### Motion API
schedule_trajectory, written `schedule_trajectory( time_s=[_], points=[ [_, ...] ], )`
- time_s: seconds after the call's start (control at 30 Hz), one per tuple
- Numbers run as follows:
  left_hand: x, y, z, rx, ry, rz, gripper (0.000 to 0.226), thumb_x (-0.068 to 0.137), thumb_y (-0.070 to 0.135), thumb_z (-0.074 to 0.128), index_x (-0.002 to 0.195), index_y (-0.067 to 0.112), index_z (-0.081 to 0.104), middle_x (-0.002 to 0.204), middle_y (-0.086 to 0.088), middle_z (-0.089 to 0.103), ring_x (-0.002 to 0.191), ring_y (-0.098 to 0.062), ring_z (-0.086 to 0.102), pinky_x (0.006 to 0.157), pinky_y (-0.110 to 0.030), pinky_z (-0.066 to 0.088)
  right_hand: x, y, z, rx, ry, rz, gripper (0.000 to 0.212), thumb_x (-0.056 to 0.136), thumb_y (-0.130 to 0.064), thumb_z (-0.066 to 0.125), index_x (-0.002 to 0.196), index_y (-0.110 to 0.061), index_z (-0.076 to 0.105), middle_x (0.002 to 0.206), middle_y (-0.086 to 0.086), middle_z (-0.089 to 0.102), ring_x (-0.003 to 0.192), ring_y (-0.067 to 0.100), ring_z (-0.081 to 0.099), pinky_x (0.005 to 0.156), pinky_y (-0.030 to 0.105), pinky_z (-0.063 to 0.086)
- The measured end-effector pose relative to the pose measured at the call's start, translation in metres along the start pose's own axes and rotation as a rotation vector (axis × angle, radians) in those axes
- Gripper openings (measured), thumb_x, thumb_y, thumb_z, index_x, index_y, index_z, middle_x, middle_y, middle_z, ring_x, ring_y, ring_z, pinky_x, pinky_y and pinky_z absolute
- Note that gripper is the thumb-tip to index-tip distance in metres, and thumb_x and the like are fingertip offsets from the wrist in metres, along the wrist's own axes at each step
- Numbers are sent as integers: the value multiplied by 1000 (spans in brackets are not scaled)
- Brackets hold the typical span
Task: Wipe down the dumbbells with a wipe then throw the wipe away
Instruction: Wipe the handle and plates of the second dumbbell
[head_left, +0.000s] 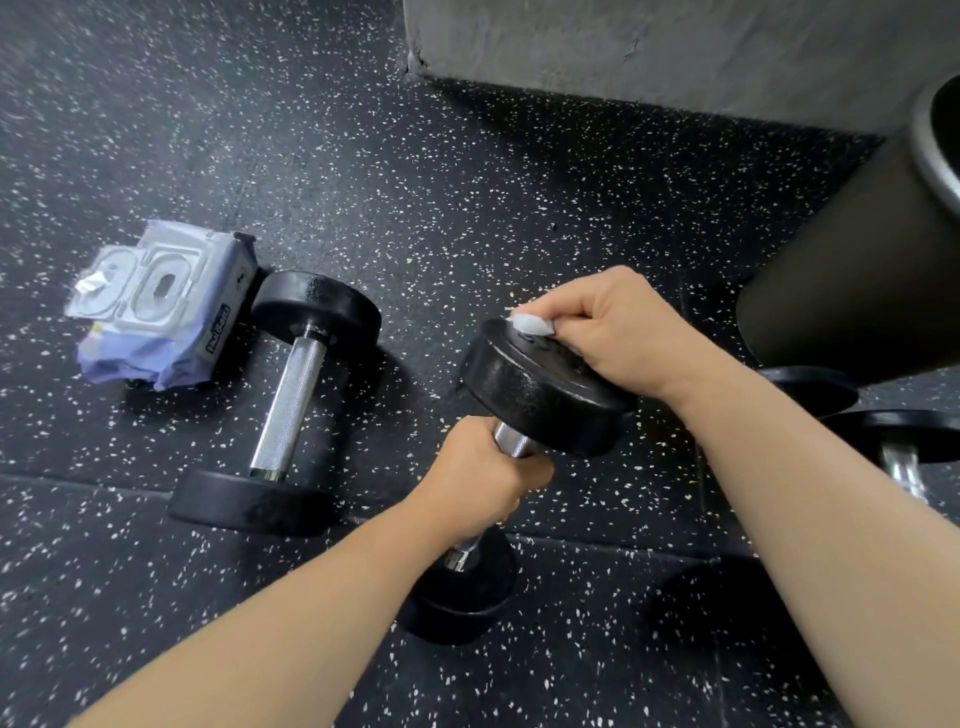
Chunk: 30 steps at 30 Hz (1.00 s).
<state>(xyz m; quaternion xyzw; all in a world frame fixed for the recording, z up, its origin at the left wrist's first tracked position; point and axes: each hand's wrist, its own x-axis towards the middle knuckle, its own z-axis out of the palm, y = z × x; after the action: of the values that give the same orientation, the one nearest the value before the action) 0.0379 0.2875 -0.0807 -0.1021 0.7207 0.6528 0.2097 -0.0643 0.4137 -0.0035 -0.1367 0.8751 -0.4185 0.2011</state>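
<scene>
A person is standing a black dumbbell (540, 389) on end on a speckled black rubber floor (467, 208), near the middle of the scene, its lower head appearing to rest on the floor and its upper head tilting to the far right. The left hand (483, 473) is wrapping its fingers tightly around the chrome handle just below the upper head. The right hand (613, 332) is curling over the top face of that head, its fingertips pinching a small bunched white wipe (532, 325) and pressing it against the far edge of the face. To the left, a second dumbbell (291, 395) is lying on its side on the floor, its far head sitting just beside an opened pack of wipes (161, 306) in a pale purple wrapper with its plastic lid flipped up. At the right, a tall black cylindrical bin (857, 260) is standing near a grey concrete wall (623, 47), and part of a third dumbbell (904, 441) is showing on the floor beside the right forearm.
</scene>
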Motion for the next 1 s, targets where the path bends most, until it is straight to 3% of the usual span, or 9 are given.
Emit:
schedule_trajectory(
  time_s=[0.17, 0.27, 0.33, 0.47, 0.57, 0.67, 0.8, 0.9, 1.0],
  points=[
    [2, -2, 0, 2, 25, -1, 25, 64, 16, 59, 57, 11, 35, 46, -1, 31, 45, -18, 25, 48, -41, 23, -32, 20, -9, 117, 114, 125, 47, 85, 8, 51, 88, -30, 78, 84, -9, 76, 79, 10, 69, 75, 20, 54],
    [3, -2, 0, -11, 35, -6, 25, 65, 17, 58, 58, 11, 35, 47, -3, 30, 45, -18, 26, 47, -42, 23, -55, 14, -8, 96, 204, 149, 49, 86, 8, 49, 88, -32, 77, 61, -12, 67, 46, 1, 47, 45, 12, 38],
    [3, -1, 0, -20, 42, -22, 24, 67, 16, 58, 60, 11, 36, 50, -5, 30, 45, -18, 25, 47, -42, 22, -69, 6, -4, 64, 277, 182, 44, 89, 7, 49, 96, -25, 78, 49, -16, 58, 35, 2, 38, 37, 8, 26],
    [2, 0, 0, -40, 53, -49, 25, 67, 14, 58, 61, 10, 34, 55, -9, 29, 46, -18, 26, 48, -44, 20, -94, -14, 6, 2, 360, 164, 40, 90, 0, 52, 104, -30, 75, 68, -23, 61, 49, -13, 51, 46, 1, 34],
    [1, 2, 1, -71, 32, -39, 27, 68, 10, 56, 61, 5, 31, 55, -7, 27, 46, -16, 25, 50, -44, 18, -93, -14, 11, -18, 395, 151, 41, 90, 1, 50, 101, -29, 76, 62, -21, 61, 46, -9, 51, 45, 2, 33],
    [3, 4, 0, -54, 26, -54, 29, 65, 11, 56, 64, -4, 32, 51, -6, 28, 44, -16, 26, 50, -41, 20, -70, 9, 10, 268, 371, 291, 47, 87, 8, 46, 95, -26, 78, 71, -3, 74, 55, 2, 57, 56, 14, 46],
    [5, 5, -2, -54, 6, -89, 24, 70, 5, 59, 64, -1, 36, 48, -5, 30, 39, -15, 26, 51, -41, 20, -42, 29, 19, 601, 199, 439, 38, 90, 9, 49, 77, -12, 77, 70, 2, 70, 68, 15, 59, 73, 29, 56],
    [6, 4, -2, -66, 33, -96, 29, 67, 9, 58, 64, -4, 33, 51, -7, 30, 43, -17, 27, 51, -42, 20, -48, 28, 28, 622, 266, 429, 37, 91, 7, 50, 70, -12, 75, 65, 0, 69, 64, 12, 60, 68, 23, 54],
    [5, 3, -3, -72, 92, -93, 32, 65, 11, 59, 62, -6, 33, 53, -11, 33, 48, -20, 29, 50, -38, 27, -68, 15, 28, 327, 386, 348, 31, 87, 2, 53, 57, -4, 59, 47, -9, 41, 46, 4, 32, 45, 17, 31]
  ],
)
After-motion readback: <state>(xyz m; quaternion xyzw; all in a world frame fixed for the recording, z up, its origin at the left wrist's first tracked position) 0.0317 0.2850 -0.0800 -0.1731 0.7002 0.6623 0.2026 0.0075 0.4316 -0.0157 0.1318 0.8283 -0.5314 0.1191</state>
